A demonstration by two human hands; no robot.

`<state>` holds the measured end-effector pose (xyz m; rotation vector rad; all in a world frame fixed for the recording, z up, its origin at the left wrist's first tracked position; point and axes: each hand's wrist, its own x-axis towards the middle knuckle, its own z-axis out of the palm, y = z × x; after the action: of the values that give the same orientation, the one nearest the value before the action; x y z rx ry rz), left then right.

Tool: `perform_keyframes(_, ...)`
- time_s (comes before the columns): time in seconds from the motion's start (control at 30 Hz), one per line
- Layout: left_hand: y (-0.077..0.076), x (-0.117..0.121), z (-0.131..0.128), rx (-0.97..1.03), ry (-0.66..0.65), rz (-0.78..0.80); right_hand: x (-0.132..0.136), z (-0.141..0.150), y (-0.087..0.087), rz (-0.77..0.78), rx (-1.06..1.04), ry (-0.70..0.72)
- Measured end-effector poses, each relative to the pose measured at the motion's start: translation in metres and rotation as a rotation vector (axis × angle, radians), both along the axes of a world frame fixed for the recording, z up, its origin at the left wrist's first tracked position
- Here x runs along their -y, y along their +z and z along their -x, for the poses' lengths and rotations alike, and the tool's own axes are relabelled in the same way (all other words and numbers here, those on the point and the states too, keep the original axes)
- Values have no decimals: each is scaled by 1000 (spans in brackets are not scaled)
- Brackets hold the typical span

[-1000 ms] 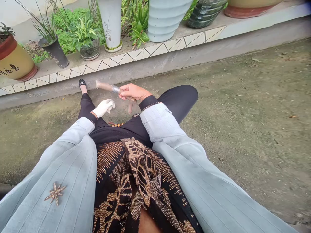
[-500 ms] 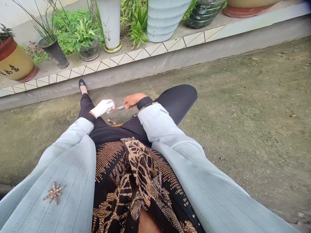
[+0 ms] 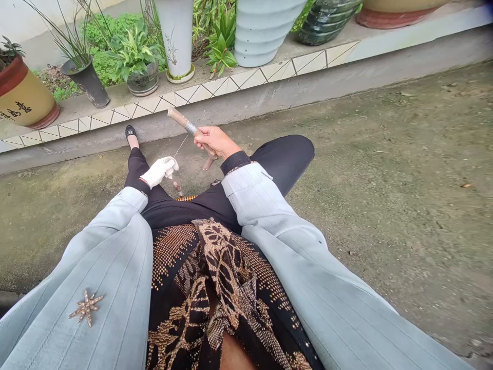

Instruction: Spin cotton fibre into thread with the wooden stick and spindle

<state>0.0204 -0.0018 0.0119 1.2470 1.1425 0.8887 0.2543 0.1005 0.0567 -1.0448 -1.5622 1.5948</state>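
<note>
My right hand [image 3: 215, 142] grips a wooden rod [image 3: 181, 119] with a silver metal band [image 3: 191, 128] around it, its far end tilted up and to the left. A thin thread [image 3: 180, 147] runs down from the rod to my left hand [image 3: 159, 172], which wears a white glove. The gloved fingers are bunched at the thread's lower end. A short brownish rod end [image 3: 208, 163] shows below my right hand, and a small similar piece [image 3: 177, 187] sits below the glove. Whether either joins the held rod is hidden.
My black-trousered legs [image 3: 285, 159] spread on both sides, with a black shoe [image 3: 131, 132] at the far left. Concrete ground [image 3: 385, 169] surrounds me. Beyond it, a tiled ledge [image 3: 231, 79] carries potted plants and large ceramic planters.
My right hand has risen from low beside the glove, lifting the rod and tilting it up. The thread between the rod and the glove now shows.
</note>
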Motion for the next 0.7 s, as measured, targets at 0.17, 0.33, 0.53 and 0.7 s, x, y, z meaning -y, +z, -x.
perform_keyframes(0.17,13,4,-1,-25,-63,13,0,6,-3,-60,422,-67)
perform_keyframes(0.33,19,6,-6,23,-136,23,2,7,0,-144,609,-11)
perform_keyframes(0.53,19,9,-11,4,-145,52,2,8,-5,-328,811,10)
perform_keyframes(0.7,29,5,-12,-199,-86,-17,2,10,-16,-440,1099,291)
